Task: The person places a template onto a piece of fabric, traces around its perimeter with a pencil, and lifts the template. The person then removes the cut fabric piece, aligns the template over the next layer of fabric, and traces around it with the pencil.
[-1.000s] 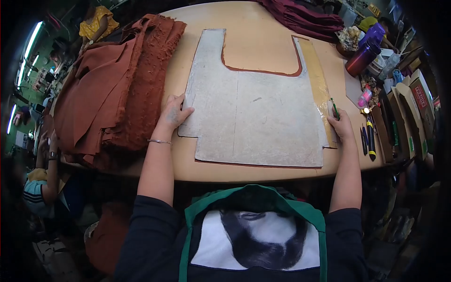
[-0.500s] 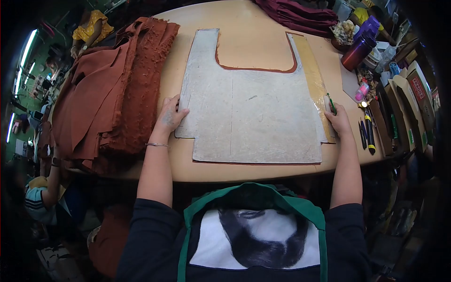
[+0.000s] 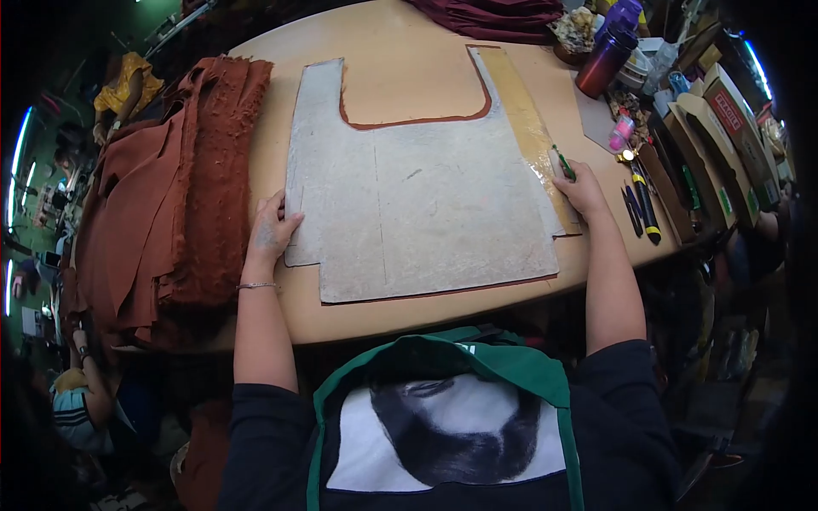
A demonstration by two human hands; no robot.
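A large grey pattern board [image 3: 426,200] with a U-shaped cutout at its far side lies flat on the table. A strip of yellowish tape runs along its right side. Reddish-brown material [image 3: 426,126] shows from beneath it as a thin border at the cutout and the near edge. My left hand [image 3: 271,232] grips the board's left edge, thumb on top. At the right edge, my right hand [image 3: 583,189] is closed around a slim green pen-like tool [image 3: 563,163], its exact kind unclear, while resting against the board.
Left of the board stands a tall stack of reddish-brown leather pieces [image 3: 136,204]. On the right are a purple-red bottle [image 3: 607,61], a yellow-and-black tool [image 3: 646,204] and cardboard boxes [image 3: 731,128]. Maroon material [image 3: 490,19] lies at the far edge. Other people sit at the left.
My view has turned a little, so everything on the table appears further left and slightly tilted. Both hands keep their places at the board's edges.
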